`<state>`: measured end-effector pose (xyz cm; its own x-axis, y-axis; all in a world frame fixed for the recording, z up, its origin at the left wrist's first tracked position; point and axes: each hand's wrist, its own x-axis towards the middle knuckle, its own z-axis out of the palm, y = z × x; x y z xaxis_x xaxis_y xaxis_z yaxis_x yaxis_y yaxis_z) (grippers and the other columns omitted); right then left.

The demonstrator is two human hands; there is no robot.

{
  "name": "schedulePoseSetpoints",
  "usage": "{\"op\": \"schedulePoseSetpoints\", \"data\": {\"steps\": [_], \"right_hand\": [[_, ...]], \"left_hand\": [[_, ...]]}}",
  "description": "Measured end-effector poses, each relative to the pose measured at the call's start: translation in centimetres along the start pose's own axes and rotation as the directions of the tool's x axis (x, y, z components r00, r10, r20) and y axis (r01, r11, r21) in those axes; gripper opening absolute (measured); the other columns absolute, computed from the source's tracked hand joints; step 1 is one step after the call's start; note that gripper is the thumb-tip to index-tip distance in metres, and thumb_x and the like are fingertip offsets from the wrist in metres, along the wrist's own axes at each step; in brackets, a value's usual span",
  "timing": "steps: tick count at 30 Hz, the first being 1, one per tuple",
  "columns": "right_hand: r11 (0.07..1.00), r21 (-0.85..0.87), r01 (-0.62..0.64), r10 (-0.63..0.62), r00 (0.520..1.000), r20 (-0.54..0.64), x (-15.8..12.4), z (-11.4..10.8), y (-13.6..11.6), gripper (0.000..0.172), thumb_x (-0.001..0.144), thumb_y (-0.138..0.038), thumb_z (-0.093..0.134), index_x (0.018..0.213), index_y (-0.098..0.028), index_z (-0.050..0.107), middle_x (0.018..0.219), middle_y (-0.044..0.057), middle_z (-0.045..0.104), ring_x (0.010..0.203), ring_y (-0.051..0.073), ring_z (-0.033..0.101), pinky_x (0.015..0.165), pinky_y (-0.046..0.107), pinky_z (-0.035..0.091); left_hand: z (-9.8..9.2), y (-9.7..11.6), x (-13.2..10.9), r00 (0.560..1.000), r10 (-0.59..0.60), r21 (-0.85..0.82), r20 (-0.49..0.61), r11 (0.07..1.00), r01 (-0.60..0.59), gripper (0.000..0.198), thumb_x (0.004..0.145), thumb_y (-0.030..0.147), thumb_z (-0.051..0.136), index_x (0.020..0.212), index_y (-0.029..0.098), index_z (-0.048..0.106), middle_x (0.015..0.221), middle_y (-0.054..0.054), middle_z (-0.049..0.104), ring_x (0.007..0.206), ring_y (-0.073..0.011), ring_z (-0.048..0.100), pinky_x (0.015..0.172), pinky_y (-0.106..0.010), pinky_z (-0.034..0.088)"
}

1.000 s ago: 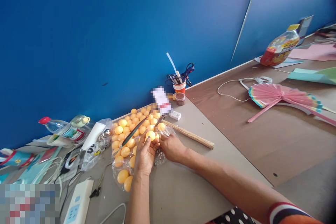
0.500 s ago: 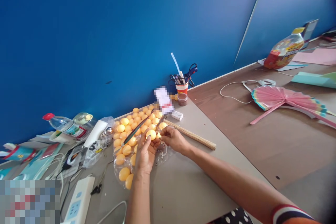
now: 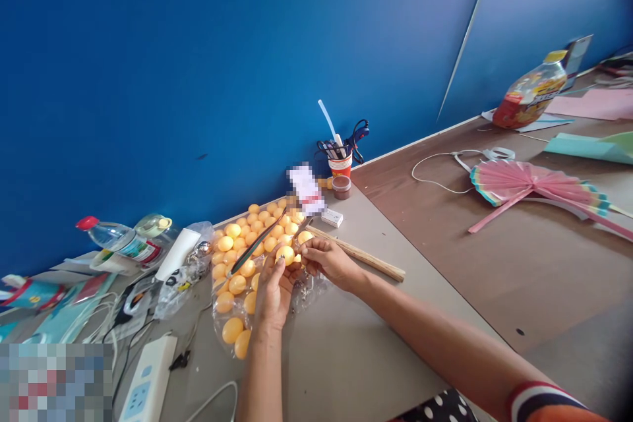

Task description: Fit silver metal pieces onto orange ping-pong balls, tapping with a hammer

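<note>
My left hand (image 3: pixel 273 293) is closed around an orange ping-pong ball (image 3: pixel 285 254), its thumb at a small dark spot on the ball. Close beside it, my right hand (image 3: pixel 330 262) is pinched. What its fingertips hold is too small to make out. A bit of yellow shows between the two hands. Just past them lies a clear plastic bag (image 3: pixel 217 323) full of orange balls (image 3: pixel 232 330). A dark, slim tool (image 3: pixel 254 249) rests across the bag. Under my right hand is a crumpled clear bag (image 3: pixel 302 297) with small shiny bits.
A wooden stick (image 3: pixel 368 257) and a small white box (image 3: pixel 331 217) lie behind my right hand. A cup of pens (image 3: pixel 340 166) stands by the wall. At left are a power strip (image 3: pixel 148 376), cables and a red-capped bottle (image 3: pixel 116 237); at right, a pink paper fan (image 3: pixel 524 181).
The view has shifted slightly. My hands stay together at the ball, with the right fingers moving only a little.
</note>
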<state>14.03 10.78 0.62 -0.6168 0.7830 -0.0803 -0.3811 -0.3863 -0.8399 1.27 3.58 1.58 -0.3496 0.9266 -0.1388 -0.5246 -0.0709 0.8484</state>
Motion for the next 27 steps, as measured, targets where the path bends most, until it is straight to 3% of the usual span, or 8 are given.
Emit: {"op": "schedulePoseSetpoints", "data": {"steps": [8,21,27], "right_hand": [[0.992,0.124,0.007,-0.014,0.998,0.053,0.41,-0.22,0.58,0.034,0.059,-0.032,0.085,0.077,-0.017,0.061,0.064,-0.004,0.064,0.047,0.008,0.053,0.052,0.024,0.042],[0.999,-0.021,0.050,-0.050,0.998,0.026,-0.06,-0.01,-0.10,0.032,0.060,-0.041,0.085,0.067,-0.015,0.066,0.059,-0.003,0.059,0.055,0.008,0.046,0.058,0.025,0.034],[0.999,-0.042,0.034,-0.032,0.999,0.041,-0.19,0.04,-0.23,0.033,0.062,-0.042,0.083,0.067,-0.016,0.065,0.057,-0.003,0.059,0.056,0.009,0.047,0.059,0.026,0.034]], "left_hand": [[0.35,0.07,-0.12,0.997,0.022,0.074,0.074,0.997,-0.027,0.048,0.074,0.032,0.081,0.119,0.020,0.067,0.091,-0.005,0.075,0.086,-0.0239,0.072,0.078,-0.037,0.057],[-0.22,-0.53,-0.15,0.998,-0.007,0.178,0.061,0.984,-0.004,0.055,0.075,0.038,0.080,0.125,0.023,0.064,0.106,-0.006,0.073,0.092,-0.0231,0.071,0.084,-0.037,0.055],[-0.43,-0.72,-0.11,0.999,-0.013,0.221,0.032,0.975,0.006,0.054,0.072,0.038,0.082,0.121,0.023,0.066,0.107,-0.005,0.072,0.083,-0.0196,0.071,0.076,-0.032,0.056]]}}
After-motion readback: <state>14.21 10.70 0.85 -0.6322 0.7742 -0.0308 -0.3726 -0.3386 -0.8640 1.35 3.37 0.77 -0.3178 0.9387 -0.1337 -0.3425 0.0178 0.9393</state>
